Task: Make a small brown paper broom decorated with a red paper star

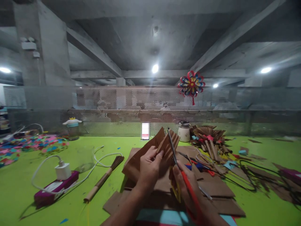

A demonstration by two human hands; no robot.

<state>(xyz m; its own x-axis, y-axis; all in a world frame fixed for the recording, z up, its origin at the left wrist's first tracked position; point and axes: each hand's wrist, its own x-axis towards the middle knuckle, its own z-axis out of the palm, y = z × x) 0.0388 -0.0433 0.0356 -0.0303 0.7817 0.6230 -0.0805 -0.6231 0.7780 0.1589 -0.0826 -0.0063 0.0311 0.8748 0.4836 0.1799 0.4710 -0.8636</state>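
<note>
My left hand pinches a sheet of brown kraft paper between thumb and fingers, holding it up off the table. The paper's upper right edge is cut into several narrow strips. My right hand is closed round a pair of scissors with red and yellow handles. Their dark blades point up beside the strips; whether they touch the paper I cannot tell. Below both hands lies a stack of brown cardboard and paper sheets, with light blue paper under its near side.
A rolled paper bundle with a fringed end lies left, near a purple power strip with a white charger and cable. Brown paper flowers, a white jar and scraps stand right. A clear cup and colourful stars are left.
</note>
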